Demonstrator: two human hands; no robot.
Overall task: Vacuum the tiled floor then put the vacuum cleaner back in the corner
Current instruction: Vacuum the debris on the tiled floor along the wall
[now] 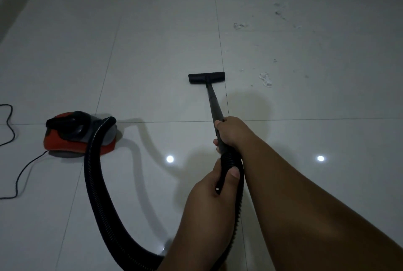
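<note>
My right hand (230, 131) wraps the stiff tube (214, 104). My left hand (214, 185) squeezes the bendy hose (96, 183) just behind it. It looks light. Crumbs (265, 78) lie right of the head (206, 77).

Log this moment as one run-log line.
phase: vacuuming | right hand: grips wand | left hand: grips hose | nozzle: on tiled floor | debris: right of nozzle | vacuum cleaner: left

The glossy white tiled floor (152, 52) carries the red vacuum cleaner (80, 135), its floor nozzle (206, 77), a black cord (24, 170) and scattered debris (265, 78).
</note>
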